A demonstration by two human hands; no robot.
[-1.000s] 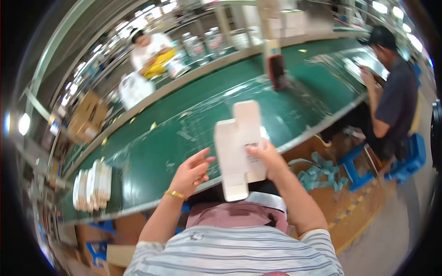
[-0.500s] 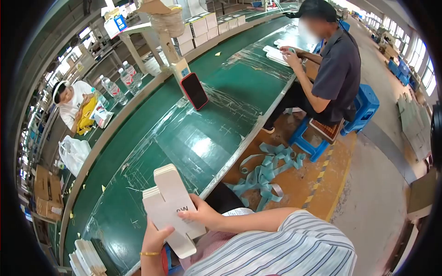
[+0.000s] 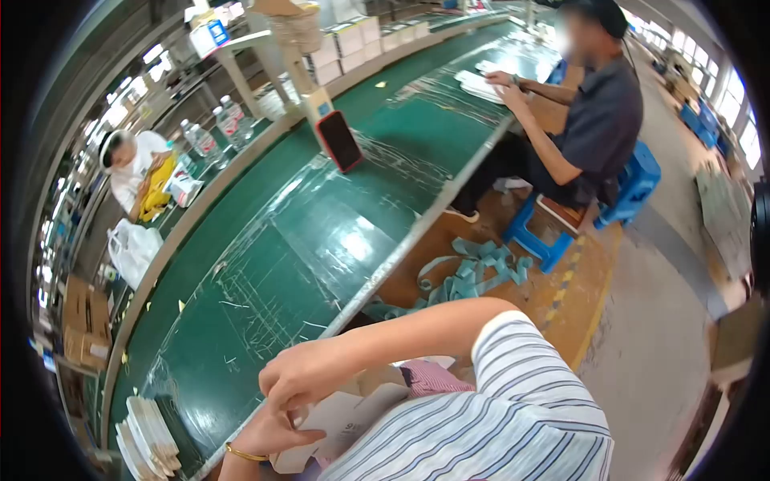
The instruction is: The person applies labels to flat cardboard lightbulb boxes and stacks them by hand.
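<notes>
Printed white paperboard carton (image 3: pixel 350 412): likely light, semi-stiff, crease-prone; best held by edges. Clamped in left hand (image 3: pixel 271 434), beside curled right hand (image 3: pixel 309 370) of undeterminable grip.

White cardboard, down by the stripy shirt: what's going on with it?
The person's left hand holds the white cardboard, and the right hand reaches across close above it; its fingertips are hard to see. More white pieces sit together on the green table. Farther along, a co-worker has both hands at some other white pieces.
</notes>
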